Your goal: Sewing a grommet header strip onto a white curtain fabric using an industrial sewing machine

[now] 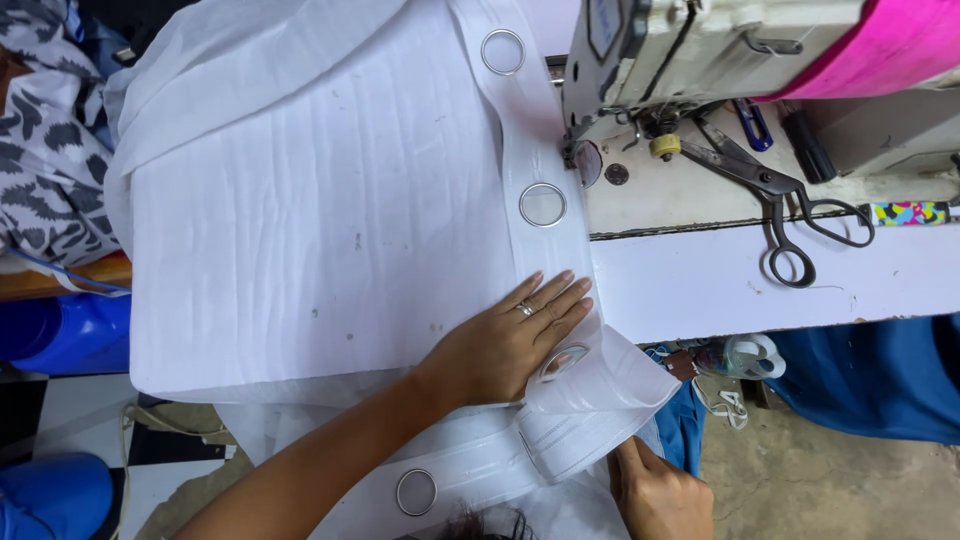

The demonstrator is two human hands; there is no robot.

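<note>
I see white eyelet curtain (330, 230) filling frame centre on white table (760, 280), left hand (510, 345) flat on its band, fingers spread, gripping nothing, right hand (655, 490) bottom centre pinching folded edge, sewing machine (700, 60) upper right, scissors (775, 200) beside it, concrete floor (830, 490) lower right.

White sheer curtain fabric (320, 220) w/ silver metal eyelet rings (542, 204) covers the white table (720, 280); the cream sewing machine (700, 45) carries a bright pink cloth (890, 45). Black-handled steel scissors (780, 200) lie near a multicolour-patterned handle (908, 212). Grey-and-white patterned cloth (45, 150) at left, blue plastic container (65, 330) below it, dark blue fabric (880, 385) at right.
</note>
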